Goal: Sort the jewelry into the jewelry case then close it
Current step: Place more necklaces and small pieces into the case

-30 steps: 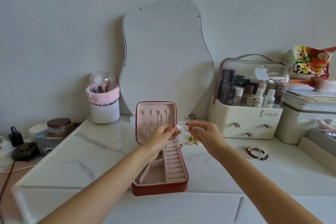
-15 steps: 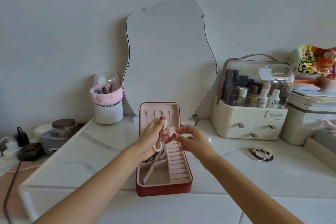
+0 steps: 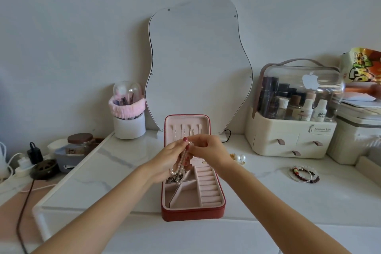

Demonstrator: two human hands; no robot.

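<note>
A red jewelry case [image 3: 192, 213] with pink lining stands open on the marble table, its lid upright. Over its far half, my left hand [image 3: 172, 161] and my right hand [image 3: 208, 150] both pinch a pearl strand [image 3: 181, 161] at its top. The strand hangs down in a loop above the case's left compartment, where some dark jewelry lies. Pearl earrings [image 3: 239, 159] sit on the table right of the case. Several bead bracelets [image 3: 304, 174] lie further right.
A wavy mirror [image 3: 198, 64] leans on the wall behind the case. A white brush cup [image 3: 128, 123] stands at left, a cosmetics organizer [image 3: 292, 130] at right. A jar [image 3: 79, 144] and cables lie off the table's left edge.
The pearl strand, held stretched level between both hands a second ago, now hangs down from my left fingers. My right hand has come in close to the left over the case.
</note>
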